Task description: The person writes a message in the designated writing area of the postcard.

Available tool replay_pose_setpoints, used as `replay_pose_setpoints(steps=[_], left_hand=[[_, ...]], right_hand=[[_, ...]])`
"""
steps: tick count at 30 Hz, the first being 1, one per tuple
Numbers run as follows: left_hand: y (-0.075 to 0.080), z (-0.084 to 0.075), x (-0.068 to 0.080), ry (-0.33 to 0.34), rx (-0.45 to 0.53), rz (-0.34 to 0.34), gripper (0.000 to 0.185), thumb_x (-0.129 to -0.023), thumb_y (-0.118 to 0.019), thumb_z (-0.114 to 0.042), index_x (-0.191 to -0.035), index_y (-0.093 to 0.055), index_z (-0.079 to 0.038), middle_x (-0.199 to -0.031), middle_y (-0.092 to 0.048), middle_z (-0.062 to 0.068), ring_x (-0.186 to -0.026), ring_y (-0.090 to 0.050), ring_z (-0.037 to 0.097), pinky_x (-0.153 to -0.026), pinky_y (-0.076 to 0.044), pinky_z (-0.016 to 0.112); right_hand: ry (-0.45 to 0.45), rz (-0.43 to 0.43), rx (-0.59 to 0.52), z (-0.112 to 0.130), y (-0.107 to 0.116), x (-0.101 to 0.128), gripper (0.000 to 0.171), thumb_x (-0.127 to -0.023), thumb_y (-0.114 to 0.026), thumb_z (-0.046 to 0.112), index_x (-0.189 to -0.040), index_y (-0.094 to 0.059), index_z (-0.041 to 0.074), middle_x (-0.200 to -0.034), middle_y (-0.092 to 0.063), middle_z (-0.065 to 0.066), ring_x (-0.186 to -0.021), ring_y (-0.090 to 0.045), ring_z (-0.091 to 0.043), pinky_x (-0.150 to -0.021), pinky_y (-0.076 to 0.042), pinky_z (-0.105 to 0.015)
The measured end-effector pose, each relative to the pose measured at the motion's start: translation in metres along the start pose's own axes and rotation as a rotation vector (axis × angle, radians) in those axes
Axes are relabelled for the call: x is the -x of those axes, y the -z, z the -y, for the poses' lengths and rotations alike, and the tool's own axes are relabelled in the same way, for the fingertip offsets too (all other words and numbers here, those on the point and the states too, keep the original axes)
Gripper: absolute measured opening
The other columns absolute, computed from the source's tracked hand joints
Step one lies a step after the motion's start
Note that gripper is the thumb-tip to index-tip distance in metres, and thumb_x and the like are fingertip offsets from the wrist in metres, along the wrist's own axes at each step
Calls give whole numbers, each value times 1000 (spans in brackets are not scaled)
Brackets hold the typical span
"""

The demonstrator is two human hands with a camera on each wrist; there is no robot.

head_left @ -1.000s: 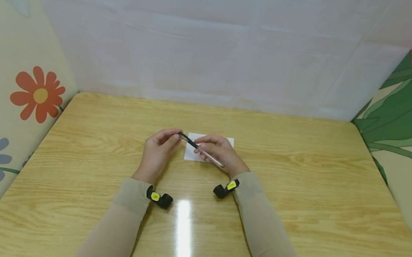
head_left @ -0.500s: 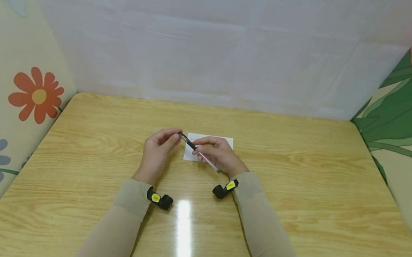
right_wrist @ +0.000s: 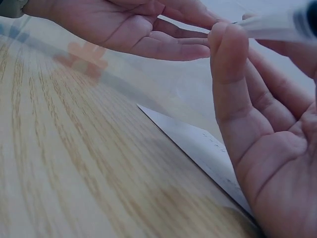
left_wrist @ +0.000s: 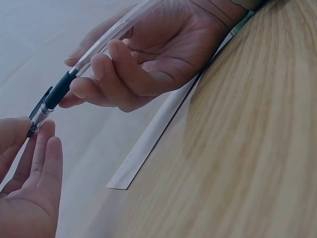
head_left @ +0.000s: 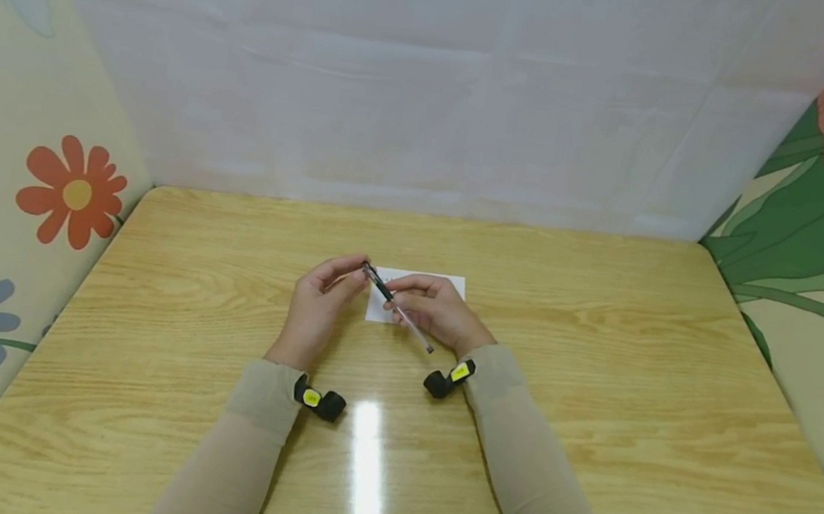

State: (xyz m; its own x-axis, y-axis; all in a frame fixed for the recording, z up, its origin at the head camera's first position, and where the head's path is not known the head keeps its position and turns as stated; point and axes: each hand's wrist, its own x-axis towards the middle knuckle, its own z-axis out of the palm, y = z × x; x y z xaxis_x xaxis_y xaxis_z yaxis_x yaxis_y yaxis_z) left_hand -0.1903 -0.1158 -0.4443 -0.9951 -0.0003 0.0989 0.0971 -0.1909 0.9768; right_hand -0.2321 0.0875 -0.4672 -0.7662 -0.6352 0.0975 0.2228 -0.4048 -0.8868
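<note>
A pen (head_left: 414, 327) with a clear barrel and a black grip slants between my two hands above the table. My left hand (head_left: 317, 297) pinches its upper left end between thumb and fingers, where a dark clip (left_wrist: 40, 102) shows. My right hand (head_left: 444, 312) holds the pen by the middle, near the black grip (left_wrist: 60, 91), with fingers bent against it. The barrel's free end points down toward my right wrist. Beneath the right hand lies a white paper (head_left: 378, 312) bearing small printed marks, partly covered by that hand.
The wooden table (head_left: 595, 377) spreads around both arms, with a bright reflection between them. A white cloth (head_left: 428, 108) hangs behind its far edge. Flower-patterned panels (head_left: 72, 192) flank both sides. Each wrist carries a small black camera (head_left: 331, 406).
The pen's free end has swung down and to the left, so the pen slants more steeply. My left hand has shifted slightly right with its end; the right hand has barely moved.
</note>
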Motion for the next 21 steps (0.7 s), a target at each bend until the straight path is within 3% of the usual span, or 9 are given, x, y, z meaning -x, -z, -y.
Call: replay_pose_setpoints(steps=[10,18,21], left_hand=[[0,0,2,-3,20,35,41,-103,-59,-9,-141,-54,5,-149,-47,25,-119,-63,13,-105,-48,28],[4,5,0,-12,33,4,38,-104,-58,-9,-138,-55,8,-139,-57,15,-118,-64,15,-105,-48,30],[6,7,-1,-8,19,3,38,-104,-58,-10,-137,-55,9,-138,-57,19,-116,-65,15,-105,-49,30]], right_hand=[[34,-49,40,0,0,0,40,-98,-48,-15,-104,-77,11,-99,-73,-9,-77,-66,-14,-73,-57,-23],[69,-86,32,0,1,1,38,-96,-50,-14,-103,-76,13,-95,-73,-9,-76,-66,-14,-73,-57,-23],[96,-98,32,-1,2,0,39,-94,-51,-14,-103,-77,14,-96,-74,-7,-76,-66,-14,-73,-56,-23]])
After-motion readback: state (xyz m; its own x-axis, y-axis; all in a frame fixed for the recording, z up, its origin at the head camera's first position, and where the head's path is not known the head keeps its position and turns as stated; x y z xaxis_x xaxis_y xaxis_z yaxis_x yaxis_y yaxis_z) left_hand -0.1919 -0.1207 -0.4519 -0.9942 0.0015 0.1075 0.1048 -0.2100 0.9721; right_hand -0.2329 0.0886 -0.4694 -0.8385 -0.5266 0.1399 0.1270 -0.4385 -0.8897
